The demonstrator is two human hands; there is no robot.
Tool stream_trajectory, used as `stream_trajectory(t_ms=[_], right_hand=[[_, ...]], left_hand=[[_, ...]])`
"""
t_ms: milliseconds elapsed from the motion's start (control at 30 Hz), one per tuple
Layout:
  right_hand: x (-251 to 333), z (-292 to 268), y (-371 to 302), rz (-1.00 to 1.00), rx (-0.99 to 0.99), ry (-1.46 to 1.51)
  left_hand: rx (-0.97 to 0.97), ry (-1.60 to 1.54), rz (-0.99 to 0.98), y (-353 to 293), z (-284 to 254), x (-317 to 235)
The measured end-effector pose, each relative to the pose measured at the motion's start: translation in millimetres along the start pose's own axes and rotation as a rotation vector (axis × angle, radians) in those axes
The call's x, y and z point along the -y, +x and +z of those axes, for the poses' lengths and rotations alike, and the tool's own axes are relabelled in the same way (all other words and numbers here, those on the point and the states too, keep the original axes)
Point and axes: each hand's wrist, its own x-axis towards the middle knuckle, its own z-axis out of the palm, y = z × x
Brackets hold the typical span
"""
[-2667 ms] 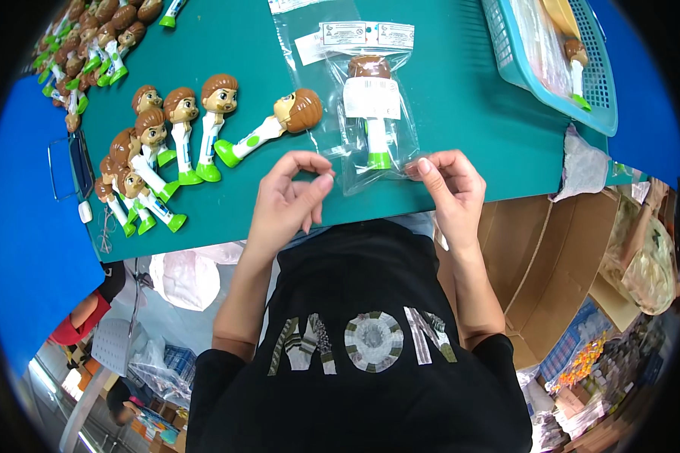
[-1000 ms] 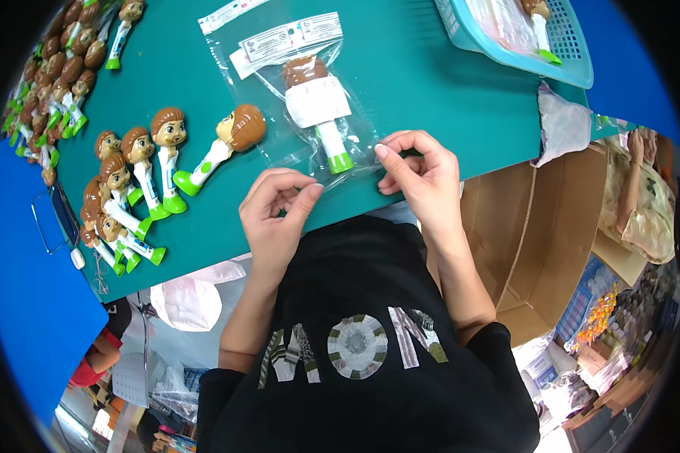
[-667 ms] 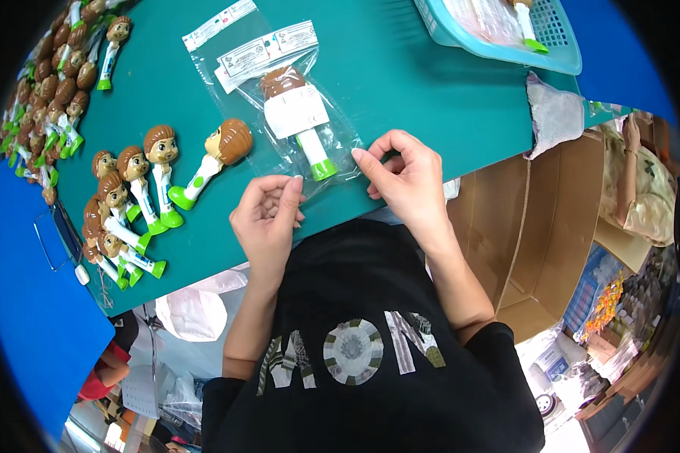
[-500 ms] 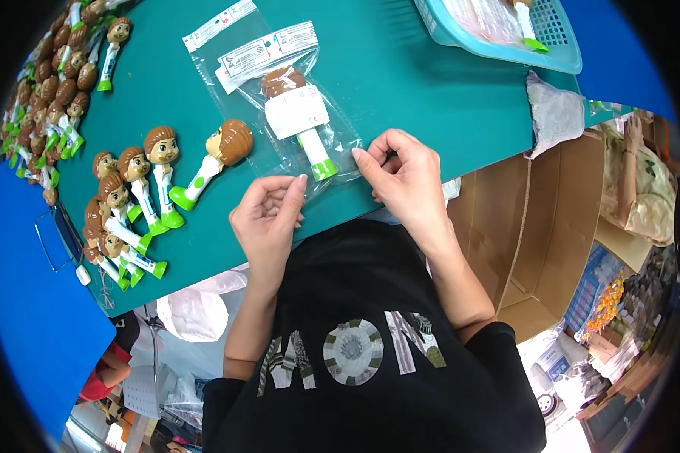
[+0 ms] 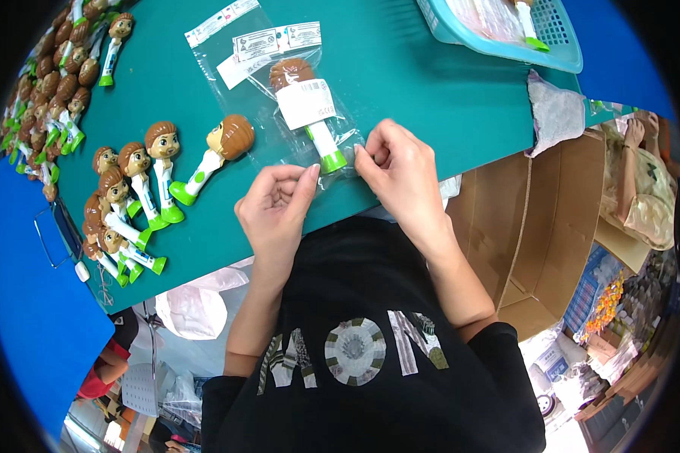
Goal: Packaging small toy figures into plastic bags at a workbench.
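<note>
A clear plastic bag point(image 5: 345, 127) lies in front of me with a toy figure point(image 5: 325, 140) inside. The figure has brown hair, a white body and a green foot, and a white label point(image 5: 306, 104) covers its middle. My left hand point(image 5: 276, 204) is closed in a pinch at the bag's near left corner. At the near right corner, my right hand point(image 5: 402, 170) pinches the film between thumb and bent forefinger. Another clear bag point(image 5: 217, 72) with a printed header lies partly beneath. Just left of the bags rests a loose figure point(image 5: 213, 155) on its side.
Several more figures point(image 5: 162, 162) lie at the left of the green table point(image 5: 446, 113), with a heap of them point(image 5: 60, 79) farther back. A light blue basket point(image 5: 499, 54) stands far right. A grey cloth point(image 5: 555, 113) hangs by the edge, above an open cardboard box point(image 5: 499, 226).
The bagged figure has shifted slightly right and away from me, and its header has turned a little. My left hand has come up and right with it; my right hand has moved only slightly.
</note>
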Motion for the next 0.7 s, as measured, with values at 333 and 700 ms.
stream_trajectory(t_ms=[333, 700], right_hand=[[-21.1, -9.1, -10.6, -0.354, -0.201, 0.066], [14.9, -14.8, 4.7, 0.196, 0.130, 0.188]], left_hand=[[0.030, -0.055, -0.225, 3.8, -28.2, -0.6], [0.202, -0.009, -0.378, 13.4, -32.3, -4.1]])
